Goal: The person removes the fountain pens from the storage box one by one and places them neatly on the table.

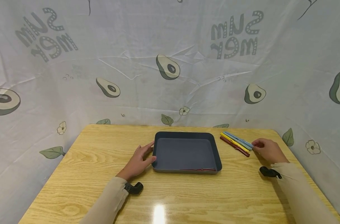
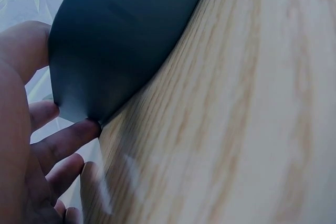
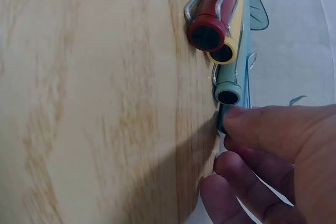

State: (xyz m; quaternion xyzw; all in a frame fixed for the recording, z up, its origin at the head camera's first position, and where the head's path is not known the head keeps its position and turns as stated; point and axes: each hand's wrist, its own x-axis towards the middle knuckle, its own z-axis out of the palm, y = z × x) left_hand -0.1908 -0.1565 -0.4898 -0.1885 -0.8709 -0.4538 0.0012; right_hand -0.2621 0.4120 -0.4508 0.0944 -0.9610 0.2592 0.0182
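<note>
My left hand [image 1: 139,161] holds the left side of a dark grey rectangular tray [image 1: 183,152], thumb over the rim and fingers against the outer wall [image 2: 126,30]. One dark red pen [image 1: 204,170] lies inside along the tray's front wall. To the right of the tray, several clip pens lie side by side on the table: a red pen [image 3: 207,32], a yellow pen [image 3: 222,52], a pale green-blue pen [image 3: 229,94] and a blue pen [image 1: 237,138]. My right hand [image 1: 267,151] pinches the near end of the blue pen between thumb and finger, hiding much of that end.
The wooden table [image 1: 186,199] reaches back to a pale curtain [image 1: 130,71] printed with avocados, leaves and lettering. Each wrist carries a black strap-on camera, one at the left sleeve [image 1: 102,199] and one at the right sleeve [image 1: 301,193].
</note>
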